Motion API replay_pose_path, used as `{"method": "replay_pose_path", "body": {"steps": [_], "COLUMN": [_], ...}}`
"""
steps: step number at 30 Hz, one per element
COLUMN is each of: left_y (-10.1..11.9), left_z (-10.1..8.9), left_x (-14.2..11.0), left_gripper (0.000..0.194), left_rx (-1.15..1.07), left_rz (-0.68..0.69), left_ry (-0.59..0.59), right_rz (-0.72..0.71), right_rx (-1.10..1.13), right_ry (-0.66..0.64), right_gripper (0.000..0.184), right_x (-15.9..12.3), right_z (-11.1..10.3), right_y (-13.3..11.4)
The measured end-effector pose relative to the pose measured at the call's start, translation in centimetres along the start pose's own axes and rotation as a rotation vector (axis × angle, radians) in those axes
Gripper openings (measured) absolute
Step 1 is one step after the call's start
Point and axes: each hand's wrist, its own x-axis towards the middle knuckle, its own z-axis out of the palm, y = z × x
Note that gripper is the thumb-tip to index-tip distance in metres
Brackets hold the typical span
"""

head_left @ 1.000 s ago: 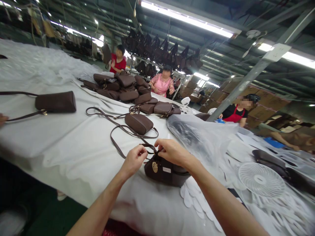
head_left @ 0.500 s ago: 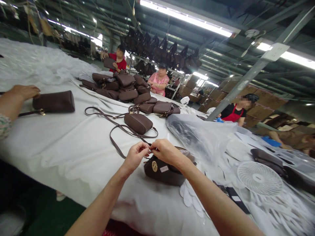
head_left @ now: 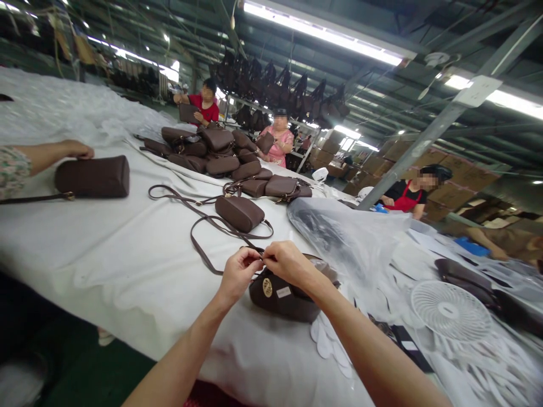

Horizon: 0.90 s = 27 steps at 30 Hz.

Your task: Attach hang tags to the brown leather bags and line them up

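A dark brown handbag (head_left: 282,297) with a round gold emblem lies on the white-covered table (head_left: 139,271) in front of me. My left hand (head_left: 237,274) and my right hand (head_left: 288,263) meet just above its top, both with fingers pinched together on the bag's thin brown strap (head_left: 203,249) or a small fitting on it. The strap loops away to the left across the cloth. Another brown bag (head_left: 240,212) with its own long strap lies just beyond my hands.
A co-worker's hand (head_left: 76,150) rests on a brown bag (head_left: 93,176) at the left. A pile of brown bags (head_left: 212,150) sits further back, with three people beyond. Clear plastic bags (head_left: 343,232) and a small white fan (head_left: 449,311) lie at right.
My two hands have come together above the bag, pinching at the strap. The co-worker's hand at the left reached in and came to rest on the bag there.
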Motion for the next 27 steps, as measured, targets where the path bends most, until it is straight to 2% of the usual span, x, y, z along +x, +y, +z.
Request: {"method": "replay_pose_path", "body": {"steps": [6, 11, 21, 27], "left_y": [0.3, 0.0, 0.6, 0.6], "left_z": [0.7, 0.6, 0.5, 0.5], "left_x": [-0.2, 0.0, 0.1, 0.1], "left_gripper": [0.009, 0.010, 0.008, 0.011], "left_rx": [0.139, 0.162, 0.057, -0.202], "left_rz": [0.082, 0.053, -0.047, -0.084], "left_ry": [0.085, 0.063, 0.043, -0.013], "right_rz": [0.038, 0.059, 0.032, 0.059], "right_rx": [-0.044, -0.064, -0.064, 0.006], "right_ry": [-0.003, 0.002, 0.091, 0.090], "right_gripper": [0.020, 0.018, 0.017, 0.015], "right_x": [-0.1, -0.1, 0.2, 0.3], "right_z": [-0.1, 0.1, 0.9, 0.6], "right_y": [-0.6, -0.5, 0.3, 0.6]}}
